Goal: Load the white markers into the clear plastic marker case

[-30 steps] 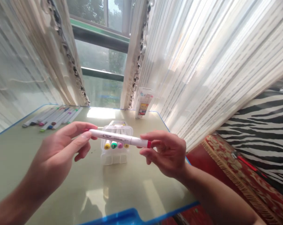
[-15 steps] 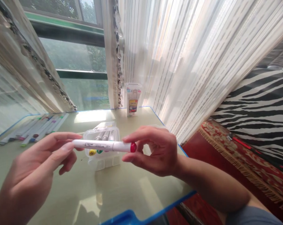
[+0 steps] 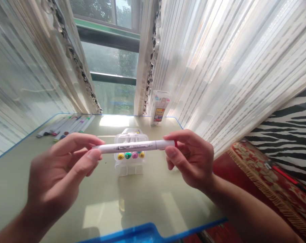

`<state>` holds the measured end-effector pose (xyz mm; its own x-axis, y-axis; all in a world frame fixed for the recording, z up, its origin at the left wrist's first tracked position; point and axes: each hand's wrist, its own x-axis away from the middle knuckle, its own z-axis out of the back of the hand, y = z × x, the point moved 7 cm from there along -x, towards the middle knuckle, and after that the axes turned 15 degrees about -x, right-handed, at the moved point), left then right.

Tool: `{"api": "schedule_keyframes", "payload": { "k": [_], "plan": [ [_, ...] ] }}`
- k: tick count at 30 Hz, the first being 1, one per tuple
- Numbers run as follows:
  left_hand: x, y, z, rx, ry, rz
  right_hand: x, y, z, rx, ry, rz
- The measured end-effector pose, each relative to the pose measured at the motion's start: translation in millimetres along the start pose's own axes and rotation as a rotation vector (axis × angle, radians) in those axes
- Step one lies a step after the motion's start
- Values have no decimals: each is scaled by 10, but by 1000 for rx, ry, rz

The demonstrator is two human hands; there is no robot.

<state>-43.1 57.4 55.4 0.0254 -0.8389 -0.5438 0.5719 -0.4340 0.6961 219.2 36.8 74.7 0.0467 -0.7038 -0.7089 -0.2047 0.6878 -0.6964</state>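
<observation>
A white marker [image 3: 135, 147] with a red cap end lies level between my hands, its printed label turned toward me. My left hand [image 3: 64, 165] pinches the left end between thumb and fingers. At the other end, my right hand [image 3: 190, 157] grips the marker close to its red tip. Behind and below it on the table stands a clear plastic case [image 3: 129, 169], partly hidden by the marker. Several markers with yellow, green and pink caps [image 3: 128, 155] show inside that case.
Several loose white markers [image 3: 67, 127] lie at the table's back left. A tall clear box [image 3: 160, 109] with a printed label stands near the back edge. The pale table [image 3: 97, 189] has a blue rim, and sheer curtains [image 3: 203, 60] hang behind it.
My right hand has shifted its hold at the red end, with the thumb now in front of the marker. The marker has rolled, showing its label more fully. The view has swung left.
</observation>
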Motion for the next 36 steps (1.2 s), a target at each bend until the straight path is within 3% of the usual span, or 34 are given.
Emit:
{"api": "schedule_keyframes", "payload": {
  "k": [2, 8, 11, 18, 29, 36],
  "plan": [
    [16, 111, -43, -31, -82, -13, 3, 17, 18, 6, 12, -19],
    [37, 257, -10, 19, -59, -102, 19, 81, 39, 5, -3, -61],
    [51, 235, -41, 47, -83, -108, 18, 99, 47, 7, -1, -60],
    [55, 195, -82, 196, -45, 60, 45, 75, 11, 12, -2, -14],
    [45, 220, -113, 204, -105, 37, 60, 60, 13, 17, -13, -2],
    [63, 115, -161, 275, -171, 72, 170, -82, 158, 38, 140, 131]
  ]
}}
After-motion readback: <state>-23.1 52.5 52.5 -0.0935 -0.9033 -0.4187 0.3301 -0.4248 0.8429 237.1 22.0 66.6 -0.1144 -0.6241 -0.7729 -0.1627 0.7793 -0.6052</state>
